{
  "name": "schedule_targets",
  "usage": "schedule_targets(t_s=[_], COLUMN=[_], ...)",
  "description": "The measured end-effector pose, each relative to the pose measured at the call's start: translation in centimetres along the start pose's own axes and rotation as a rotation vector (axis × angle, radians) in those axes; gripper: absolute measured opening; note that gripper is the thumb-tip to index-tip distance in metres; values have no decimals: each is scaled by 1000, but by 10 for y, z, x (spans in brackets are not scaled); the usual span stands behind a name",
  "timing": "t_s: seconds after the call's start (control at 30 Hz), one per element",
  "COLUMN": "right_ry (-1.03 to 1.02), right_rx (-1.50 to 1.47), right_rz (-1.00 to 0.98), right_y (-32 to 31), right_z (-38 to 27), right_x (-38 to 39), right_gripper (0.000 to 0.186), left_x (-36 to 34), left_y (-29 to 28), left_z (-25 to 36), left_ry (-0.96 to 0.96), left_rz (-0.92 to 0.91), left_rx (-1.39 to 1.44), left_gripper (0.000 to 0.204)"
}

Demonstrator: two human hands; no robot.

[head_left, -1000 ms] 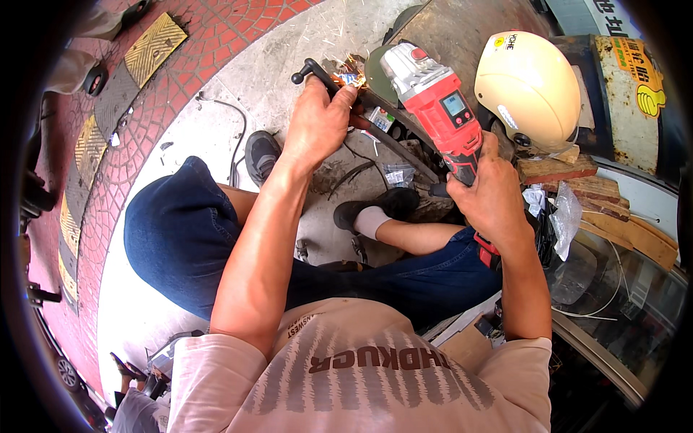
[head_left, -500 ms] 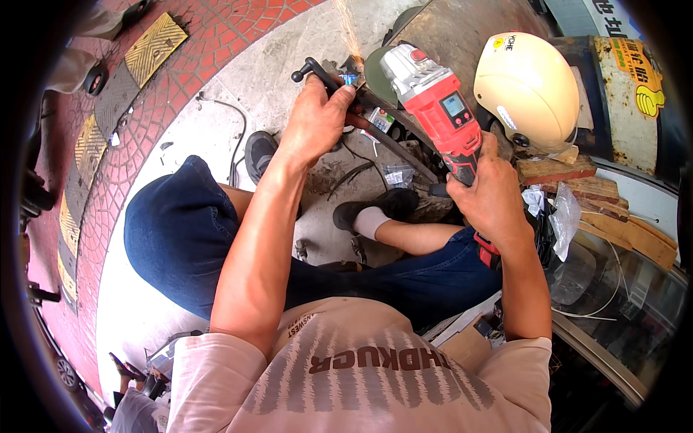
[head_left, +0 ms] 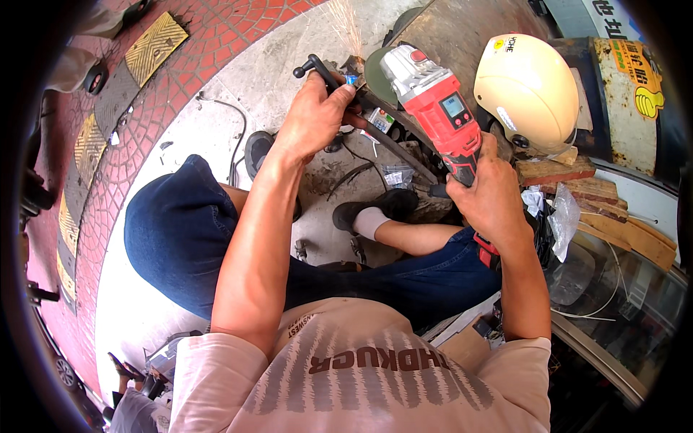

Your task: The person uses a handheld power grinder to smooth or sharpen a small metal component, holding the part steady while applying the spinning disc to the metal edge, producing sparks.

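Observation:
My right hand (head_left: 491, 195) is wrapped round the grip of a red and silver cordless angle grinder (head_left: 442, 108) with a small display on its body. Its green disc (head_left: 377, 78) points away to the left, and a spray of sparks (head_left: 345, 32) flies up from beside its far edge. Closed round a black ball-ended lever (head_left: 317, 68), my left hand (head_left: 314, 119) is just left of the disc. A small blue piece (head_left: 351, 79) shows by its fingertips. The exact spot where disc and lever meet is hard to make out.
A cream helmet (head_left: 527, 90) sits at the right, beyond stacked wood pieces (head_left: 570, 180). Below the grinder lie a metal bar (head_left: 397, 148), a small box (head_left: 380, 121) and a plastic bag (head_left: 398, 175). My shod feet are close by. A glass case (head_left: 606, 317) stands at lower right.
The sparks now fan out wider and look thinner. My left hand and the lever have shifted very slightly; the grinder stays in nearly the same place.

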State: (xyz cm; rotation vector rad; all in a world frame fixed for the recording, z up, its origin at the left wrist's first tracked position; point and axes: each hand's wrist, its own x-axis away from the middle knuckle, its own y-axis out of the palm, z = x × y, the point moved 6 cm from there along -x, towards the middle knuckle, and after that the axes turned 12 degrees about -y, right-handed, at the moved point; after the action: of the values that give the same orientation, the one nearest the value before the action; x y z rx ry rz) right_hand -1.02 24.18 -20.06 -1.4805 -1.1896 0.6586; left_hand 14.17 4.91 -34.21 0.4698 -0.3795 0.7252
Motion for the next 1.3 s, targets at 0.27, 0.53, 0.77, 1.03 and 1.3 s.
schedule_targets(t_s=[0.27, 0.53, 0.77, 1.03, 1.3], right_ry=[78, -110, -54, -115, -146], right_rx=[-136, -71, -106, -25, -3], right_rz=[75, 223, 217, 202, 156], right_y=[-6, -19, -29, -23, -19], right_z=[6, 13, 19, 13, 8], right_x=[1, -1, -1, 1, -1], right_gripper=[57, 50, 45, 56, 67], left_x=[-1, 1, -2, -2, -1], left_y=[-2, -4, -3, -4, -3], left_z=[-4, -1, -4, -4, -1], left_ry=[-25, -56, -28, -33, -41], left_rz=[13, -5, 2, -4, -7], left_rx=[2, 48, 24, 22, 33], left_gripper=[30, 30, 31, 32, 31])
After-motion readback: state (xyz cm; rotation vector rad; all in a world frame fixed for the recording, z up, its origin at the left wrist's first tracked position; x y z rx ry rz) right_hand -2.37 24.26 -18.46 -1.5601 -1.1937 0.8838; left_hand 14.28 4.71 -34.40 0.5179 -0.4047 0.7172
